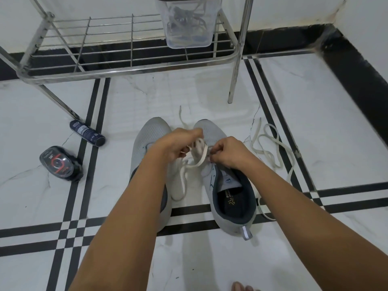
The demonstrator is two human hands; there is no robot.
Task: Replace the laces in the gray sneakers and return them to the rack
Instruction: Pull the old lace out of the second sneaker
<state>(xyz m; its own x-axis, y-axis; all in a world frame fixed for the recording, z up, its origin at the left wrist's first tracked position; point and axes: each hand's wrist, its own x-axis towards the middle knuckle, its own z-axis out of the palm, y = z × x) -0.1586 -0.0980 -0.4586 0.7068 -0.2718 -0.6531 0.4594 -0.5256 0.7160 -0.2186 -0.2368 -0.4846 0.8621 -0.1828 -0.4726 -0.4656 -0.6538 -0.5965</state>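
The two gray sneakers stand side by side on the floor (210, 91), toes toward the rack (130, 67), well in from the black border along the floor's far edge. Both hands work over the right sneaker (233, 206). The left hand (178, 143) has its fingers curled and pinches a loop of the white lace (200, 159) above the toe. The right hand (228, 153) has finger and thumb closed tight on the same lace at the eyelet row. The slack hangs down between the shoes. The left sneaker (147, 139) is half hidden by the forearm, so I cannot tell whether it is laced.

The lace looks flat, soft and limp, so it will probably not push through an eyelet on its own. It is best held right at the tip and pulled flat to avoid twists. The sneaker looks light, and its mesh upper should give under pressure, so it is better steadied at the eyelet flap or the firmer heel collar. For the move to the rack, the collar or the heel loop (246, 233) offers a sure hold.

A loose lace (270, 148) lies on the floor toward its right edge. A clear tub (186, 24) of laces sits on the rack. A dark bottle (87, 133) and a black polish applicator (59, 162) lie toward the floor's left edge.
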